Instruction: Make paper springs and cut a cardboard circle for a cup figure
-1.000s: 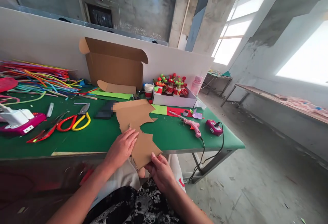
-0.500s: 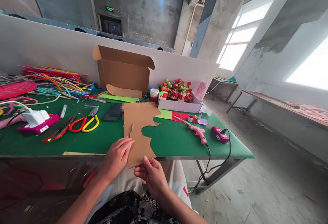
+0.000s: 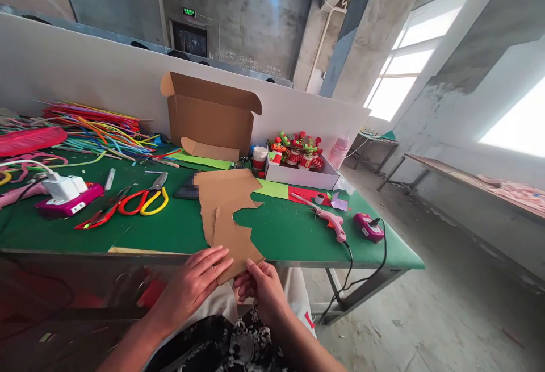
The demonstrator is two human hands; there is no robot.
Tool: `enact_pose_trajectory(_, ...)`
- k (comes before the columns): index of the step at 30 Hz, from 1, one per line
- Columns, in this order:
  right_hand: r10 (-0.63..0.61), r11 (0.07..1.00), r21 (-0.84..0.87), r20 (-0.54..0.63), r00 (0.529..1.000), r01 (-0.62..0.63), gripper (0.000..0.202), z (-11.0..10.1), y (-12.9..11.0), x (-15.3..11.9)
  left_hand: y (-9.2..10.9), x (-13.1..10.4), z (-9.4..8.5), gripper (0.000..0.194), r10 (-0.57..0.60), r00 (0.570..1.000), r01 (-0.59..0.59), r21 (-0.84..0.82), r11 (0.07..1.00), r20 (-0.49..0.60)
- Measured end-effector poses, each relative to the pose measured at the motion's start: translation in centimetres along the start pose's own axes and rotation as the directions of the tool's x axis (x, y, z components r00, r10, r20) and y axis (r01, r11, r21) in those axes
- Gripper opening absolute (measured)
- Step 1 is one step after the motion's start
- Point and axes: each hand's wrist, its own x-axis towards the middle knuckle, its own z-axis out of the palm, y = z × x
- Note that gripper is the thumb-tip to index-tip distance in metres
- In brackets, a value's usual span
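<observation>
A flat piece of brown cardboard (image 3: pixel 235 236) with a jagged, cut-out right side lies on the green table and juts over its front edge. A torn strip stands out along its left side. My left hand (image 3: pixel 203 274) grips the lower left edge, fingers across the top face and thumb hidden. At the lower right corner my right hand (image 3: pixel 260 285) pinches the cardboard, thumb on top and fingers curled below. Left of the cardboard lie red-and-yellow-handled scissors (image 3: pixel 149 199) and red-handled pliers (image 3: pixel 104 213).
A pink glue gun (image 3: pixel 332 221) and a purple socket block (image 3: pixel 368 227) with a cable lie at right. Behind stand an open cardboard box (image 3: pixel 210 119), paper cups (image 3: pixel 259 159) and a white box (image 3: pixel 298 176) of red-green figures. Pipe cleaners (image 3: pixel 97 130) lie back left.
The cardboard has come slightly towards me and turned a little. My left hand has shifted down and right with its fingers further over the cardboard. The view has shifted slightly.
</observation>
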Motion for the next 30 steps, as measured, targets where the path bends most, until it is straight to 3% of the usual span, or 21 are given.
enact_pose_trajectory(6,-0.050,0.990,-0.133,-0.102,0.994,0.037,0.061,-3.2,-4.2,0.7,1.1,2.7,1.2,0.036,-0.030,0.999,0.031,-0.021,0.999,0.035)
enact_pose_trajectory(10,-0.206,0.951,-0.271,-0.193,0.959,0.150,0.054,-6.3,-6.7,1.2,2.1,4.5,2.6,0.036,0.030,0.996,-0.025,-0.068,0.997,0.083)
enact_pose_trajectory(12,-0.316,0.894,-0.397,-0.232,0.920,0.207,0.048,-7.5,-7.1,1.2,2.2,5.0,2.9,0.037,0.048,0.994,-0.040,-0.080,0.996,0.097)
enact_pose_trajectory(14,-0.493,0.760,-0.595,-0.264,0.829,0.263,0.039,-8.3,-7.2,0.9,2.0,5.4,2.9,0.038,0.040,0.995,-0.032,-0.082,0.996,0.088)
enact_pose_trajectory(16,-0.659,0.562,-0.777,-0.216,0.720,0.282,0.030,-8.6,-7.1,0.5,1.2,5.7,2.8,0.039,0.003,0.998,0.002,-0.081,0.997,0.063)
enact_pose_trajectory(19,-0.761,0.309,-0.892,-0.024,0.648,0.330,0.025,-8.5,-6.9,0.1,-0.5,6.5,2.6,0.041,-0.083,0.996,0.084,-0.069,0.994,0.025)
enact_pose_trajectory(23,-0.732,0.073,-0.885,0.266,0.627,0.460,0.022,-8.1,-6.8,0.1,-2.5,8.4,3.4,0.041,-0.134,0.990,0.136,-0.075,0.988,0.031)
enact_pose_trajectory(25,-0.681,0.020,-0.879,0.338,0.650,0.477,0.020,-8.2,-6.6,0.3,-2.9,9.2,4.1,0.040,-0.136,0.988,0.140,-0.068,0.988,0.069)
enact_pose_trajectory(28,-0.625,0.081,-0.904,0.282,0.728,0.420,0.015,-8.7,-6.0,0.7,-3.1,9.6,5.3,0.041,-0.170,0.974,0.168,0.032,0.985,0.152)
enact_pose_trajectory(30,-0.617,0.139,-0.910,0.230,0.753,0.391,0.014,-9.2,-5.5,0.8,-3.0,9.5,5.8,0.043,-0.198,0.961,0.182,0.098,0.978,0.194)
